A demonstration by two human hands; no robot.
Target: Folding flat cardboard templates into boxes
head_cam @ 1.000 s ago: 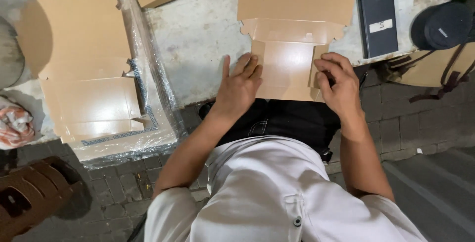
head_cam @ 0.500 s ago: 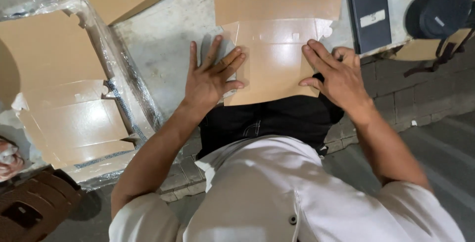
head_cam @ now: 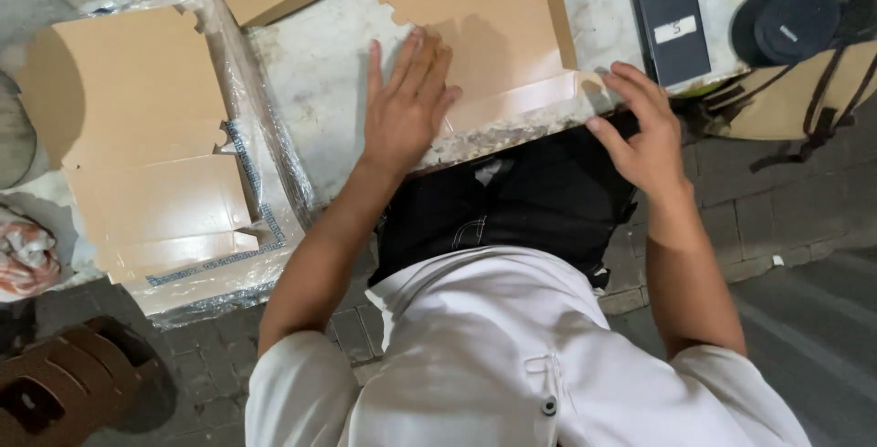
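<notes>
Flat left hand (head_cam: 406,109) on smooth tan die-cut cardboard (head_cam: 484,27)

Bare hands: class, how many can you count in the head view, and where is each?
2. The left hand lies flat on the brown flat cardboard box blank; the right hand touches its folded front flap. None seems hidden.

Dark phone (head_cam: 673,21), black cap (head_cam: 786,20), wrapped cardboard stack (head_cam: 155,155)
</notes>
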